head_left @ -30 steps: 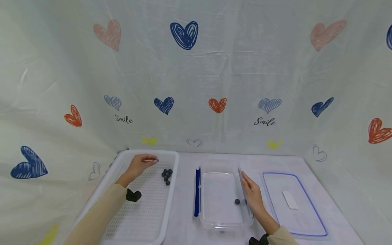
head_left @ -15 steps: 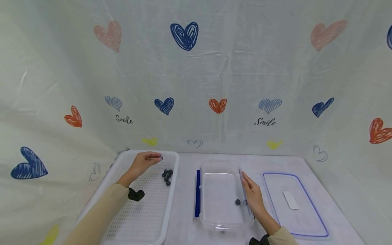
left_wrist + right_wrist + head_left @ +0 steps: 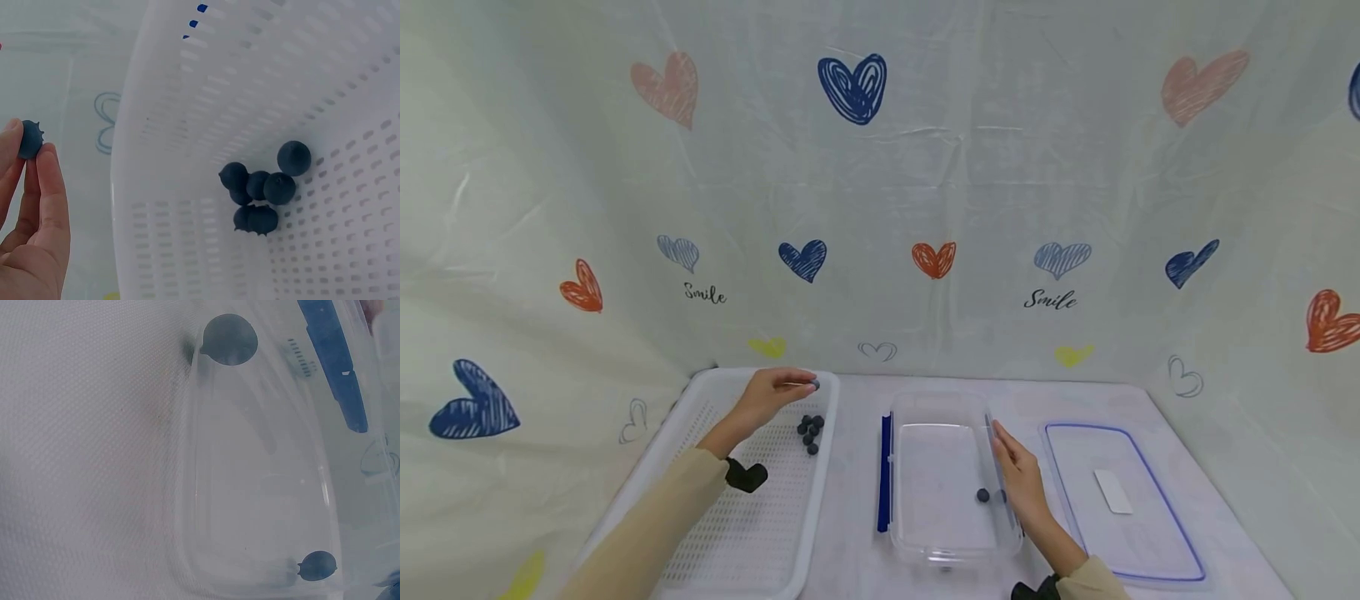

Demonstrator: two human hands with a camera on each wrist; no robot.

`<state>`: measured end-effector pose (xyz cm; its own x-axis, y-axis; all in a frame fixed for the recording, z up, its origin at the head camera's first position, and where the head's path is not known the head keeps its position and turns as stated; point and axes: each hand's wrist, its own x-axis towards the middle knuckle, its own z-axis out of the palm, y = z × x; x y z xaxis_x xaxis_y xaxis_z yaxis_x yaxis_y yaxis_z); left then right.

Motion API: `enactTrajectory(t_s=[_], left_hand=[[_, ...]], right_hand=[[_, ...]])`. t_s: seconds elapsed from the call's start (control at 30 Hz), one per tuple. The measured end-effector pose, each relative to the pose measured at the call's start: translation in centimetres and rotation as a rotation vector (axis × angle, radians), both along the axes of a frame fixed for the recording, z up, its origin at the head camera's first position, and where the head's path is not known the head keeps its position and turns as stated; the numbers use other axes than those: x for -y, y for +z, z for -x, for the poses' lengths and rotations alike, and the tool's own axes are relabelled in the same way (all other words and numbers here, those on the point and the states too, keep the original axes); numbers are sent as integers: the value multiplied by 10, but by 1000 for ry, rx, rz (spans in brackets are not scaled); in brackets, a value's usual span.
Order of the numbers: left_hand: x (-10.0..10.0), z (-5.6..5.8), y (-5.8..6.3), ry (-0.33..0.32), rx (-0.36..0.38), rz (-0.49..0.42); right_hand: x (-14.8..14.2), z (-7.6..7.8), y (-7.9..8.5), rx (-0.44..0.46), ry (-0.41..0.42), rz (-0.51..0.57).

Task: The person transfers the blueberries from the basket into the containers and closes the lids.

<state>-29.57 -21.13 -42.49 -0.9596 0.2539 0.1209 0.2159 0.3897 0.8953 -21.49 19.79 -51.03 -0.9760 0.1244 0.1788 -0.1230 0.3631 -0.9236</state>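
In the head view my left hand (image 3: 769, 398) is raised over the far part of a white perforated basket (image 3: 811, 533). It pinches one blueberry (image 3: 31, 139) between thumb and fingertips, as the left wrist view shows closely. Below it, several blueberries (image 3: 809, 432) lie clustered along the basket's right side. My right hand (image 3: 1021, 475) rests with extended fingers against the right side of a clear plastic container (image 3: 936, 550). Inside that container sits a blueberry (image 3: 982, 495); a second dark patch beside it shows through the wall. The right wrist view shows two dark round shapes at the container.
A clear lid (image 3: 1157, 533) with a blue rim and a white label (image 3: 1112, 491) lies to the right. The container's blue side flap (image 3: 883, 475) hangs out on its left. A heart-printed curtain (image 3: 880, 183) stands behind the white table (image 3: 853, 500).
My left hand has moved to the right over the basket, carrying the pinched blueberry toward the basket's far right corner. The right hand has stayed against the container.
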Motion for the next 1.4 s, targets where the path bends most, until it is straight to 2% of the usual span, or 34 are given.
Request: enactTrajectory(t_s=[0.27,0.6,0.87,1.1,1.4], left_hand=[[-13,-2,7,-40,-20,-6],[-32,-3,17,-79,-12,-20],[-50,-4,21,-122,-3,-18],[-62,-2,22,-174,-24,-24],[-82,-9,28,-207,-23,4]], right_hand=[[0,-1,0,7,3,18],[0,0,0,-27,-7,5],[-1,1,-1,-27,-11,0],[-1,1,-1,-22,-11,5],[0,1,1,-61,-16,4]])
